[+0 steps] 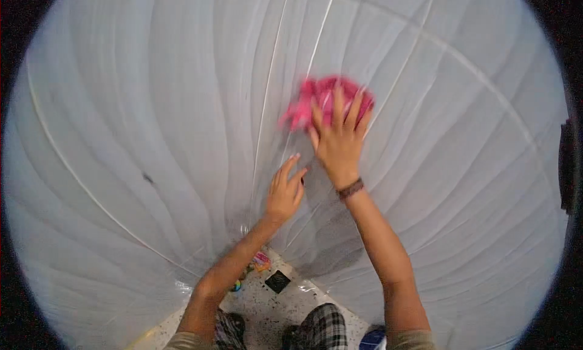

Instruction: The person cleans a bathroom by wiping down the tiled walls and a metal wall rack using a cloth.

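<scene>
A crumpled pink cloth (296,111) lies against a large grey-white surface with wavy vein-like bands. My right hand (340,143) presses the cloth flat to that surface, its fingers spread over it. The cloth's left edge is blurred. Lower and to the left, my left hand (284,191) holds nothing. Its fingers are apart, close to the surface; whether they touch it I cannot tell. A dark bracelet (350,189) circles my right wrist.
The banded surface (170,107) fills most of the view, crossed by thin pale lines. Below lies a speckled floor (261,313) with a black square (278,281) and a small red-and-orange item (261,262). My checked trousers (325,329) show at the bottom, beside something blue (373,338).
</scene>
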Demonstrator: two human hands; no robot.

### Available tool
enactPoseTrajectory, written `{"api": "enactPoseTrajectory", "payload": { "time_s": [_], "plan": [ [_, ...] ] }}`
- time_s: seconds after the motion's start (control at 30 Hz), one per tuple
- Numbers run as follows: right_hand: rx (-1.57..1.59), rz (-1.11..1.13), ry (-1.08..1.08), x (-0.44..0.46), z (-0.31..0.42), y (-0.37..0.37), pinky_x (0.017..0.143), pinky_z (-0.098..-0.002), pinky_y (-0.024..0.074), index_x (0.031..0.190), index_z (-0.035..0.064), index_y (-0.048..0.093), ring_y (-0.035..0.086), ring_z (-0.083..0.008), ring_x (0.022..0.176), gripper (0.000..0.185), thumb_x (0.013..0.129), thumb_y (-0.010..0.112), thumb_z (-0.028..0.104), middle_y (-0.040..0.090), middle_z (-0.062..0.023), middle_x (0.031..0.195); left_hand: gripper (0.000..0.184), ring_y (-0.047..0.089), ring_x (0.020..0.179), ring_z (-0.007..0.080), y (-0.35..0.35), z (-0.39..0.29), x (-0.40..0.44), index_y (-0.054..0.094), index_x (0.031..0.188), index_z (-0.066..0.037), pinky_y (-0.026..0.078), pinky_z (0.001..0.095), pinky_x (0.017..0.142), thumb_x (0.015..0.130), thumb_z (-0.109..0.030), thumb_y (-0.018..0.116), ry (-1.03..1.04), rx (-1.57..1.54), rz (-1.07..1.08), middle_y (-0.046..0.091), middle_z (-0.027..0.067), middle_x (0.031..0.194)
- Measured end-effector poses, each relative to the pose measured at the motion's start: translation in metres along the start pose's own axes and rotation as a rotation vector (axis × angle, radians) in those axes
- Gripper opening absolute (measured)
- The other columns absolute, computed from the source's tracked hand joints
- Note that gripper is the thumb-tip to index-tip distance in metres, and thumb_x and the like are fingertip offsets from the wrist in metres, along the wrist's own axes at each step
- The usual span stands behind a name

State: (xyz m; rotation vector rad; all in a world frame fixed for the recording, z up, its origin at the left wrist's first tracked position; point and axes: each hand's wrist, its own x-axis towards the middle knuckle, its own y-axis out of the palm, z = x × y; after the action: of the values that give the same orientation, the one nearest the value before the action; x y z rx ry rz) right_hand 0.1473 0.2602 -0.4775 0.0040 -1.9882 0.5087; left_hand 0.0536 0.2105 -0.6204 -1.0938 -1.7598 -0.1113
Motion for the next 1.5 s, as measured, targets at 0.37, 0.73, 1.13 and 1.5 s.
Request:
{"api": "enactPoseTrajectory", "payload": {
  "time_s": [0.37, 0.73, 1.13, 1.5],
  "plan": [
    [-0.339, -0.501, 0.006, 0.076, -0.132, -0.039, 0.101, -0.0545, 0.0237, 0.11, 0.0187, 0.052, 0.034, -0.037, 0.12, 0.033, 0.077, 0.051, 0.016, 0.043, -0.0133, 0.124, 0.032, 0.046, 0.111, 0.0296, 0.021, -0.03, -0.01, 0.053, 0.11, -0.004, 0.037, 0.0357, 0.094, 0.079, 0.0, 0.048, -0.086, -0.174, -0.188, 0.048, 0.0143, 0.119],
    [-0.011, -0.188, -0.059, 0.012, -0.038, 0.02, 0.101, -0.053, 0.0243, 0.115, 0.012, 0.052, 0.022, -0.0418, 0.127, 0.038, 0.077, 0.051, 0.014, 0.031, -0.0198, 0.135, 0.035, 0.039, 0.12, 0.0297, -0.004, -0.029, -0.022, 0.052, 0.113, -0.005, 0.032, 0.0362, 0.098, 0.078, 0.001, 0.048, -0.122, -0.202, -0.264, 0.046, 0.0129, 0.125],
    [0.865, -0.316, 0.349, -0.039, 0.102, 0.061, 0.104, -0.0426, 0.0173, 0.132, 0.0061, 0.03, 0.027, -0.0296, 0.127, 0.046, 0.088, 0.042, 0.015, 0.034, -0.0165, 0.134, 0.058, 0.011, 0.134, 0.0282, -0.2, -0.088, -0.108, 0.039, 0.131, -0.022, 0.0, 0.0611, 0.101, 0.077, -0.024, 0.061, -0.32, 1.089, -0.003, 0.022, 0.0057, 0.143],
    [1.156, -0.402, -0.416, -0.017, 0.122, 0.019, 0.105, -0.0429, 0.0211, 0.124, 0.0093, 0.045, 0.031, -0.0329, 0.125, 0.059, 0.072, 0.062, 0.032, 0.041, -0.0114, 0.129, 0.066, -0.001, 0.135, 0.0281, -0.197, -0.037, -0.145, 0.034, 0.134, -0.03, -0.008, 0.0615, 0.099, 0.075, -0.04, 0.062, -0.273, 1.189, 0.015, 0.011, 0.0073, 0.146]
  ]
}}
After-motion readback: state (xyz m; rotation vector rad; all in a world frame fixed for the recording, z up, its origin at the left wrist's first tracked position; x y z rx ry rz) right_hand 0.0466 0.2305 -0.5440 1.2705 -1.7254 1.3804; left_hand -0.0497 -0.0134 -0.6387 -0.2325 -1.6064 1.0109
